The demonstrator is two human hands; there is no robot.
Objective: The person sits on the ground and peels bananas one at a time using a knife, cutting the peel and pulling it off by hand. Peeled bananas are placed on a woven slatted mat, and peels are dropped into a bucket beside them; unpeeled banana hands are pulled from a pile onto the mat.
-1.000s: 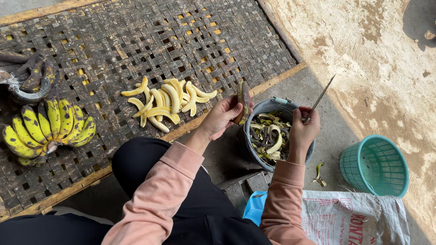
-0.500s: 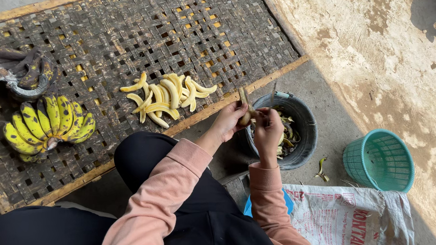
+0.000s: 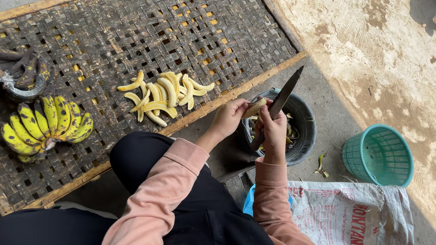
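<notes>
While the person is crouching beside the woven mat, the left hand [image 3: 230,117] is grasping a pale peeled banana [image 3: 254,108] by its near end, so that the fruit is sticking out to the right of the fingers, directly over the dark round bucket [image 3: 303,136]. The right hand [image 3: 272,132] is clenching the handle of a long dark-bladed knife [image 3: 284,95], whose blade is pointing up and to the far right, its flat lying just beside the banana. The bucket is holding limp yellow-green peels. To the left, a flat mat of dark woven bamboo strips [image 3: 134,30], framed in pale wood, is carrying a heap of roughly a dozen smooth, curved peeled bananas [image 3: 163,95], one bunch of spotted yellow unpeeled bananas [image 3: 46,125] and one blackened bunch [image 3: 19,74]. One round teal plastic basket [image 3: 378,155] with a latticed wall is standing to the right, and one white printed woven sack [image 3: 356,221] is lying near it.
</notes>
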